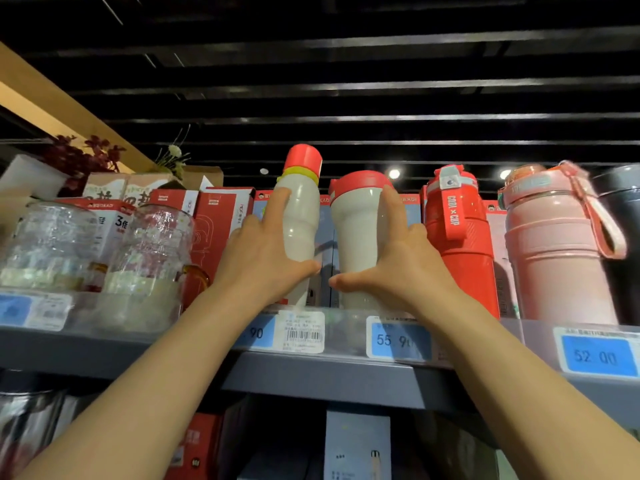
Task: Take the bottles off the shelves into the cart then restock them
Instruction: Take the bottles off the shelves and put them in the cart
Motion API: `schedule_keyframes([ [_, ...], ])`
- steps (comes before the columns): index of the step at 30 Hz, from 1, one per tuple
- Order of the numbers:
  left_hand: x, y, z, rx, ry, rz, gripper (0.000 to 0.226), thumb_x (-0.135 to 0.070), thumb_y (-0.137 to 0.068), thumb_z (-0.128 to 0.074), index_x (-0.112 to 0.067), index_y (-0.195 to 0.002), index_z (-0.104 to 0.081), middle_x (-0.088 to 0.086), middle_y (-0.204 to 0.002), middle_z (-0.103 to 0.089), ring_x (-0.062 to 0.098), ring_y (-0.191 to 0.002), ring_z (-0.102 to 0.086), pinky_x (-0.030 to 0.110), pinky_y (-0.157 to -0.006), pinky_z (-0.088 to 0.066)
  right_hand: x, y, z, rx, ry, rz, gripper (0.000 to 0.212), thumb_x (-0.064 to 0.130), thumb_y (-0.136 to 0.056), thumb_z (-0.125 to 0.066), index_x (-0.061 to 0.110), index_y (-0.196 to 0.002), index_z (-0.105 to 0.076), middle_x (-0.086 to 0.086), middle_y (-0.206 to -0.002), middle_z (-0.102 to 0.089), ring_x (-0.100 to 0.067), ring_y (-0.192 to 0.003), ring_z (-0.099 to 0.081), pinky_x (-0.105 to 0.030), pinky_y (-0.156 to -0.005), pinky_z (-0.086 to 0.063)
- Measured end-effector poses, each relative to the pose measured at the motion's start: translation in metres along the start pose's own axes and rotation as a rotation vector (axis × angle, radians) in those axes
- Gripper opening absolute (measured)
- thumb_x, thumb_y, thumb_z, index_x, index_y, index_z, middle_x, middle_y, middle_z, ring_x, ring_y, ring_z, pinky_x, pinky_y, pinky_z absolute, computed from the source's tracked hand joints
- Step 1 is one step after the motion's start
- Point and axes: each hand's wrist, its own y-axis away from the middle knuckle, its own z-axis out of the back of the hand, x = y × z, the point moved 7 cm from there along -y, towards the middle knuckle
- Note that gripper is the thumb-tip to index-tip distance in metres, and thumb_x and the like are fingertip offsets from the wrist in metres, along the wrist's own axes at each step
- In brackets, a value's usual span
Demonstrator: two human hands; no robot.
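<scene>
On top shelf (311, 375): left hand (263, 258) fingers grip white bottle (301, 216); right hand (398, 261) fingers grip white cup (356, 230).

A shop: price tags (598, 356) along a shelf edge (322, 379), boxed stock (221, 220) behind display bottles (460, 237).

Bottles on top shelf (346, 372), both hands on two of them.

Slim white bottle (302, 216) w/ red cap + yellow ring, upright, held by left hand (263, 254). Just beside it, wide white cup-bottle (358, 230) w/ red lid, upright, held by right hand (398, 261). Further right: red bottle (460, 237) marked "COOL x CUP", then pink bottle (550, 244) w/ strap, then a dark bottle (620, 230) at frame edge, all upright.
</scene>
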Motion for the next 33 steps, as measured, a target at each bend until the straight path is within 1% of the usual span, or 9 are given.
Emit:
schedule_keyframes([
  [3,0.005,0.006,0.003,-0.009,-0.015,0.026,0.100,-0.052,-0.076,-0.074,-0.032,-0.150,-0.009,0.018,-0.126,-0.046,0.038,-0.111,-0.050,0.034,-0.075,-0.033,0.001,0.002,0.001,0.014,0.027,-0.030,0.131,0.049,-0.059,-0.086,0.039,-0.148,0.010,-0.010,-0.111,-0.033,-0.027,-0.083,-0.043,-0.030,-0.074,-0.037],
  [8,0.012,0.015,0.010,0.007,-0.132,0.068,0.108,-0.068,-0.074,-0.066,-0.036,-0.151,0.003,0.015,-0.133,-0.045,0.037,-0.111,-0.054,0.041,-0.079,-0.044,0.003,0.012,0.006,-0.012,0.156,-0.082,0.127,0.059,-0.064,-0.079,0.037,-0.148,0.014,-0.018,-0.124,-0.043,-0.036,-0.095,-0.056,-0.032,-0.069,-0.039],
  [11,0.011,0.020,0.008,0.072,-0.143,0.070,0.113,-0.065,-0.074,-0.068,-0.038,-0.151,0.011,0.014,-0.140,-0.039,0.036,-0.115,-0.052,0.041,-0.082,-0.044,0.004,0.020,0.011,-0.046,0.201,-0.104,0.127,0.062,-0.068,-0.075,0.033,-0.147,0.019,-0.018,-0.120,-0.048,-0.032,-0.084,-0.052,-0.033,-0.065,-0.038],
  [15,0.012,0.027,0.004,0.141,-0.114,0.070,0.108,-0.057,-0.081,-0.065,-0.042,-0.149,0.016,0.011,-0.146,-0.032,0.036,-0.118,-0.051,0.042,-0.086,-0.045,0.000,0.024,0.011,-0.040,0.153,-0.113,0.128,0.063,-0.067,-0.074,0.034,-0.145,0.023,-0.017,-0.116,-0.053,-0.035,-0.091,-0.058,-0.034,-0.066,-0.040],
  [18,0.016,0.027,0.003,0.206,-0.036,0.082,0.103,-0.052,-0.086,-0.062,-0.044,-0.148,0.020,0.010,-0.148,-0.028,0.036,-0.119,-0.049,0.040,-0.084,-0.041,-0.003,0.024,0.010,-0.011,0.080,-0.115,0.126,0.047,-0.070,-0.079,0.037,-0.144,0.023,-0.014,-0.111,-0.052,-0.033,-0.091,-0.057,-0.035,-0.068,-0.043],
  [23,0.016,0.022,-0.003,0.230,0.109,0.051,0.115,-0.035,-0.078,-0.077,-0.046,-0.149,0.013,0.008,-0.148,-0.030,0.029,-0.118,-0.049,0.035,-0.081,-0.039,-0.002,0.024,0.010,-0.022,-0.013,-0.112,0.126,0.036,-0.068,-0.083,0.037,-0.147,0.016,-0.010,-0.109,-0.053,-0.026,-0.083,-0.052,-0.028,-0.056,-0.036],
  [26,0.017,0.021,-0.008,0.228,0.201,0.046,0.118,-0.030,-0.075,-0.081,-0.046,-0.150,0.009,0.005,-0.149,-0.033,0.025,-0.119,-0.049,0.036,-0.086,-0.043,0.000,0.024,0.002,-0.019,0.030,-0.130,0.125,0.041,-0.069,-0.082,0.037,-0.147,0.016,-0.014,-0.116,-0.052,-0.031,-0.088,-0.055,-0.031,-0.068,-0.038],
  [31,0.020,0.022,-0.008,0.203,0.214,0.045,0.118,-0.033,-0.073,-0.082,-0.048,-0.150,0.007,0.002,-0.154,-0.029,0.027,-0.127,-0.046,0.048,-0.100,-0.045,-0.001,0.023,-0.003,-0.041,0.143,-0.140,0.122,0.051,-0.070,-0.078,0.034,-0.147,0.015,-0.016,-0.119,-0.054,-0.036,-0.097,-0.058,-0.033,-0.069,-0.040],
  [33,0.020,0.025,-0.007,0.186,0.218,0.041,0.112,-0.037,-0.077,-0.079,-0.047,-0.150,0.006,0.000,-0.156,-0.027,0.027,-0.129,-0.045,0.046,-0.100,-0.044,0.000,0.025,-0.003,-0.046,0.163,-0.150,0.120,0.052,-0.070,-0.077,0.035,-0.146,0.014,-0.015,-0.120,-0.053,-0.036,-0.098,-0.059,-0.034,-0.069,-0.041],
])
